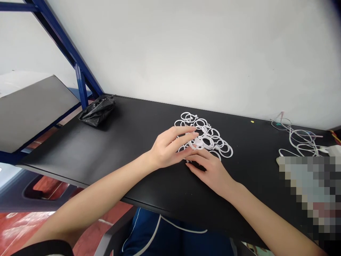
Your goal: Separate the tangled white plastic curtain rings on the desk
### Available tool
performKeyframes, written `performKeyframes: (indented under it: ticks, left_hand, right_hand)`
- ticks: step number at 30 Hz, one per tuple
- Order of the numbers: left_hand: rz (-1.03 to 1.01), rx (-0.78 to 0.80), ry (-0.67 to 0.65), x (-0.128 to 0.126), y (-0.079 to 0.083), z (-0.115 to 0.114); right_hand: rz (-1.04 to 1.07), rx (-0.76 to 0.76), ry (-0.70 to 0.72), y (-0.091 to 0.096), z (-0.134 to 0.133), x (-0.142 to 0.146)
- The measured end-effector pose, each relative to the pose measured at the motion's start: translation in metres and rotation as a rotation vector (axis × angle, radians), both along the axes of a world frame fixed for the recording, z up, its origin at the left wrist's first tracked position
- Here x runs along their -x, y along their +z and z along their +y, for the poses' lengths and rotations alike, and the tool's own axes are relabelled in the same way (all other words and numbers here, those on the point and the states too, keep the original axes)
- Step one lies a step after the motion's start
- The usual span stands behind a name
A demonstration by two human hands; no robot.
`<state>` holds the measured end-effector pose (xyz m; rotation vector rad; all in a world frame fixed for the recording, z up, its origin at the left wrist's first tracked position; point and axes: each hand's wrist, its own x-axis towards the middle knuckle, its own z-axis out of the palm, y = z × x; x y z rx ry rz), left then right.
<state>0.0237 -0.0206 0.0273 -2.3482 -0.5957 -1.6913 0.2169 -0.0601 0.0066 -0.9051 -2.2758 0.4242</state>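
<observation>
A loose pile of white plastic rings (207, 141) lies on the black table, several with small loops on them that look like curtain rings. My left hand (170, 147) reaches over the pile's near left side, its fingers stretched out and apart above the rings. Just below it, my right hand (209, 165) rests at the pile's near edge with thumb and fingers spread. The fingertips of both hands meet or overlap around the nearest rings. Whether a fingertip touches one particular ring is hard to make out.
A crumpled black plastic bag (98, 110) sits at the table's far left corner. White cables (301, 138) lie tangled on the right, beside a pixelated flat object (311, 192). A small yellow piece (252, 121) lies near the wall. The blue metal frame (82, 85) rises at left.
</observation>
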Motion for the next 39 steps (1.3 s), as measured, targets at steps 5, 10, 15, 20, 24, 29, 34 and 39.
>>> performKeyframes:
  ticks: [5,10,15,20,24,29,34,39]
  left_hand:
    - [-0.011,0.027,-0.042,-0.002,-0.001,-0.003]
    - [-0.009,0.185,-0.134,-0.001,0.003,-0.006]
    - [0.022,0.557,-0.284,-0.002,0.003,-0.006]
    - [-0.008,0.681,-0.352,-0.005,0.003,-0.008]
    - [-0.004,0.718,-0.359,-0.005,0.006,-0.009]
    - [-0.002,0.716,-0.371,-0.005,0.008,-0.009]
    - [0.006,0.73,-0.395,-0.005,0.008,-0.009]
    - [0.003,0.74,-0.397,-0.006,0.008,-0.009]
  right_hand:
    - [0.069,-0.019,0.003,0.006,0.0,0.003]
    - [0.237,-0.1,-0.097,0.015,-0.002,0.005]
    - [0.384,-0.165,-0.232,0.018,-0.005,0.001]
    - [0.444,-0.188,-0.27,0.018,-0.006,-0.002]
    - [0.499,-0.205,-0.295,0.017,-0.007,-0.001]
    - [0.519,-0.181,-0.264,0.016,-0.007,0.0]
    - [0.528,-0.172,-0.261,0.014,-0.007,0.0]
    - [0.549,-0.146,-0.248,0.014,-0.009,0.001]
